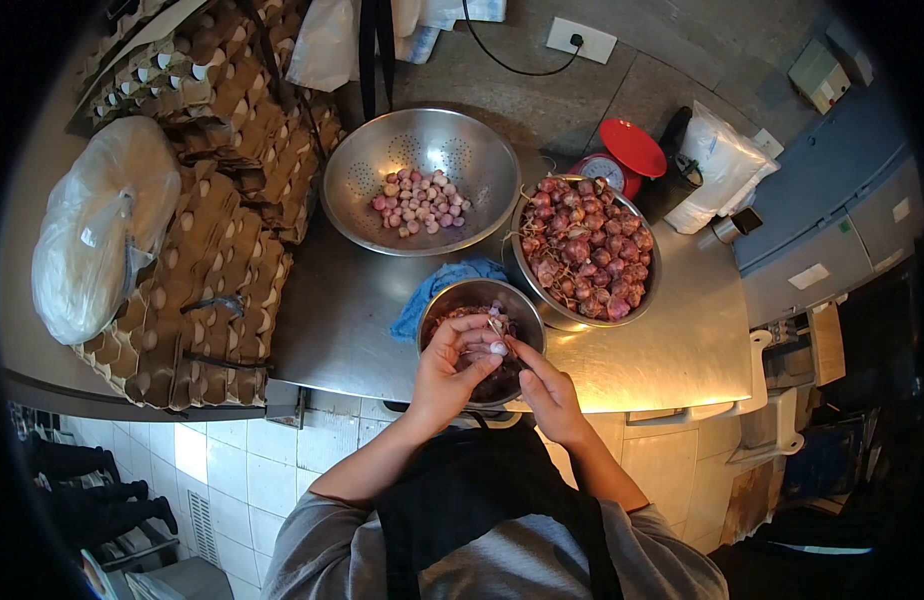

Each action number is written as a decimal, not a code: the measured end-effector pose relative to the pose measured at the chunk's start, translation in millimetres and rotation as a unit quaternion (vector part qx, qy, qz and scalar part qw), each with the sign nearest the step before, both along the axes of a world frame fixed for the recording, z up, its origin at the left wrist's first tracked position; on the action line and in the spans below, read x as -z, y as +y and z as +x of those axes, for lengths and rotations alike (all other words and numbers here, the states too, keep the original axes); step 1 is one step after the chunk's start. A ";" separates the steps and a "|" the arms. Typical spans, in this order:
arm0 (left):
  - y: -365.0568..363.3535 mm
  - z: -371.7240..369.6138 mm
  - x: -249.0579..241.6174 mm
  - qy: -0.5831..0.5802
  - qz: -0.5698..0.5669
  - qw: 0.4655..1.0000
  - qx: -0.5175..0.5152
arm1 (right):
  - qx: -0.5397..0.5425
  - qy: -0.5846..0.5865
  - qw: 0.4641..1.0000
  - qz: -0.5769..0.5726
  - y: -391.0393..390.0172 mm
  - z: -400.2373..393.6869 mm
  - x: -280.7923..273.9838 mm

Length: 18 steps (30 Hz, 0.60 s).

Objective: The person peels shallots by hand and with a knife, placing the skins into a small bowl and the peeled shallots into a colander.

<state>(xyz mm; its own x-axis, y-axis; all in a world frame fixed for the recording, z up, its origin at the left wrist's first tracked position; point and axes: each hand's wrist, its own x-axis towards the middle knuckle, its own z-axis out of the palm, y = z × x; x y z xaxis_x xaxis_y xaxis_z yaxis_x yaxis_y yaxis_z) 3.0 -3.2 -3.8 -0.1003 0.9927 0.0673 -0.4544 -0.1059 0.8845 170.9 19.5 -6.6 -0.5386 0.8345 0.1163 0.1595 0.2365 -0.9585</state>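
My left hand (pixel 448 370) pinches a small, pale peeled shallot (pixel 498 348) above a steel bowl (pixel 528 312). My right hand (pixel 548 392) is closed at the shallot's right side; a thin piece sticks up by the fingertips, too small to make out. Dark reddish skins (pixel 502 385) lie in the bowl beneath both hands. Behind it, a steel colander (pixel 382 135) holds a pile of peeled pinkish shallots (pixel 419 203). To the right, a larger bowl (pixel 659 275) is heaped with unpeeled red shallots (pixel 582 245).
A blue cloth (pixel 422 298) lies against the small bowl on the steel table (pixel 332 335). Stacked egg trays (pixel 197 300) and a plastic bag (pixel 102 225) crowd the left. A red scale (pixel 632 148) and white packages (pixel 722 170) stand at the back right.
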 end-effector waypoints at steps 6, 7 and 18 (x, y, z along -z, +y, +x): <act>-2.0 2.6 0.1 -0.015 0.031 0.999 -0.029 | 0.027 0.173 0.938 -0.298 -2.3 1.1 0.0; -2.1 1.9 -1.3 -0.023 0.032 0.998 -0.038 | 0.029 0.143 0.946 -0.289 -1.6 1.2 1.5; 104.2 -56.7 -6.2 0.170 0.072 0.950 -0.251 | 0.007 0.028 0.989 -0.142 -9.0 -0.4 21.1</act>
